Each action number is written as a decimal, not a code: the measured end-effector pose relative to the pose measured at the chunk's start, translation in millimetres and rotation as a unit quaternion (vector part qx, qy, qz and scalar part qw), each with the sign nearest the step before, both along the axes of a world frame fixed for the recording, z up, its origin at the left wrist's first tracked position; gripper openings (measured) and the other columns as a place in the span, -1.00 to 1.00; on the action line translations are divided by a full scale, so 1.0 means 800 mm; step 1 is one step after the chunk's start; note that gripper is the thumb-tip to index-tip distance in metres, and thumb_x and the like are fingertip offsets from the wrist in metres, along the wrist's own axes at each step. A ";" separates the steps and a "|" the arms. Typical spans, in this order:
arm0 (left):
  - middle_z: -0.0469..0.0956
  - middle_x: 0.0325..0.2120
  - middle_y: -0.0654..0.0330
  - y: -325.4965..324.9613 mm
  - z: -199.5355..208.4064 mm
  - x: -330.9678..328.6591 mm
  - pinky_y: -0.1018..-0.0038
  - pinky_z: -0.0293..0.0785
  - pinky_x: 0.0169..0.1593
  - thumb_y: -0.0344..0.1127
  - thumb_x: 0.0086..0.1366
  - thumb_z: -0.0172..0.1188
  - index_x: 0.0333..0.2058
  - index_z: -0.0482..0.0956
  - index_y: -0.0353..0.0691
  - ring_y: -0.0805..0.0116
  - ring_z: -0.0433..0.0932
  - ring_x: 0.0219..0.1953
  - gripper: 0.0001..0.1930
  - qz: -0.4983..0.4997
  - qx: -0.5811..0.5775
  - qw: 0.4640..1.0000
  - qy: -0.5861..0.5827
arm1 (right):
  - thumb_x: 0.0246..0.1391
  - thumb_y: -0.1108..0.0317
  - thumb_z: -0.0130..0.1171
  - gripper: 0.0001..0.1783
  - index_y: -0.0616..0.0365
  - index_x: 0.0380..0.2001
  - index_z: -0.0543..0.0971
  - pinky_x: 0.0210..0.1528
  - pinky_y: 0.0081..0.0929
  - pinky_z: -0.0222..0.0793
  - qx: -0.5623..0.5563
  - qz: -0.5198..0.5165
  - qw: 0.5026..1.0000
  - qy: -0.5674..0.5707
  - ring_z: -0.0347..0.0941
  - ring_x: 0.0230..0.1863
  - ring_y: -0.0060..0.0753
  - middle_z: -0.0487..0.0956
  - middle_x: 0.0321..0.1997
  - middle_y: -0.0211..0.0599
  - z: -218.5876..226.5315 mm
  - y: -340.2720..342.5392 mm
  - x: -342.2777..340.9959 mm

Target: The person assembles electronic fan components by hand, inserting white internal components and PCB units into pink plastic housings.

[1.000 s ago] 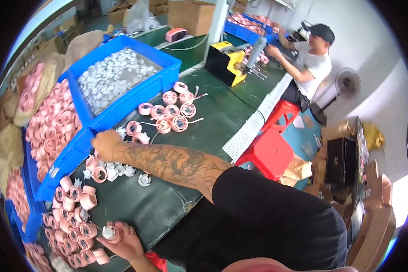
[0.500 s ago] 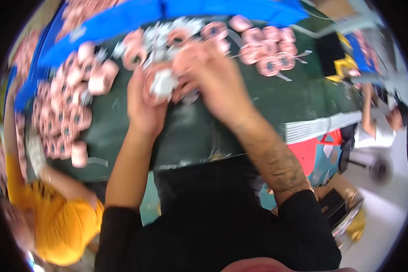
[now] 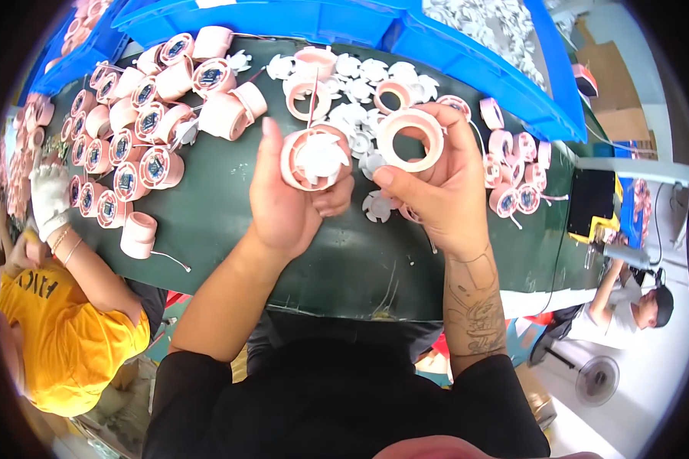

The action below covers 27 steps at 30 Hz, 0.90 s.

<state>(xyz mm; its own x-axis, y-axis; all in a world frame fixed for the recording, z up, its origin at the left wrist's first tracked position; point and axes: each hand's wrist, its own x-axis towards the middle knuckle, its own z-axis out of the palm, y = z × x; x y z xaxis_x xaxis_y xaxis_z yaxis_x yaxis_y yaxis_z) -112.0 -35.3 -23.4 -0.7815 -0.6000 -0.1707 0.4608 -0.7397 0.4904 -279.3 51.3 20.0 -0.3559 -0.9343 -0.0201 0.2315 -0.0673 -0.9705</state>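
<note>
My left hand (image 3: 278, 210) is closed around a pink round housing (image 3: 290, 170). A white disc with notched edges (image 3: 323, 158) covers the front of that housing, and a thin cable stands up behind it. To the right, my right hand (image 3: 457, 203) grips a pink ring (image 3: 413, 117) between thumb and fingers. Its wide hole faces me. The two held parts are apart. Beyond them on the dark green table (image 3: 344, 264) lie loose white notched discs (image 3: 350, 117) and pink ring-shaped parts (image 3: 393, 98).
Several pink housings with circuit boards (image 3: 161, 167) crowd the table's left side; a smaller group (image 3: 527, 197) lies right. Blue bins (image 3: 337, 24) line the far edge, one with white pieces. A co-worker's gloved hand (image 3: 50, 197) is at left; another person (image 3: 612, 321) sits far right.
My hands have drawn apart. My right hand has moved right with the pink ring, and my left hand now shows the white disc on its housing facing me. The view has shifted.
</note>
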 end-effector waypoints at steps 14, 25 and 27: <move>0.52 0.15 -0.04 -0.020 -0.008 -0.005 0.29 0.64 0.07 -0.03 0.49 0.16 0.43 0.12 -0.32 0.10 0.64 0.10 -0.27 -0.027 -0.104 0.993 0.038 | 0.33 0.41 0.23 -0.36 0.36 0.38 0.28 0.27 -0.36 0.42 -0.072 0.021 0.994 -0.078 0.50 0.25 -0.30 0.52 0.24 -0.13 -0.015 0.000 -0.020; 0.56 0.07 -0.07 -0.025 -0.015 -0.004 0.28 0.66 -0.07 -0.05 0.48 0.19 0.47 0.06 -0.24 0.14 0.68 -0.12 -0.23 0.007 -0.070 0.994 0.078 | 0.13 0.65 0.35 -0.41 0.34 0.22 0.40 0.14 -0.46 0.57 -0.065 0.035 0.989 -0.126 0.59 0.12 -0.34 0.53 0.15 -0.14 -0.010 0.006 -0.028; 0.55 0.09 -0.08 -0.026 -0.021 -0.004 0.26 0.66 -0.04 -0.07 0.47 0.20 0.47 0.07 -0.25 0.14 0.68 -0.10 -0.24 -0.005 -0.088 0.992 0.085 | 0.13 0.66 0.35 -0.40 0.35 0.23 0.40 0.14 -0.45 0.58 -0.071 0.035 0.990 -0.121 0.59 0.12 -0.34 0.53 0.16 -0.13 -0.013 0.008 -0.028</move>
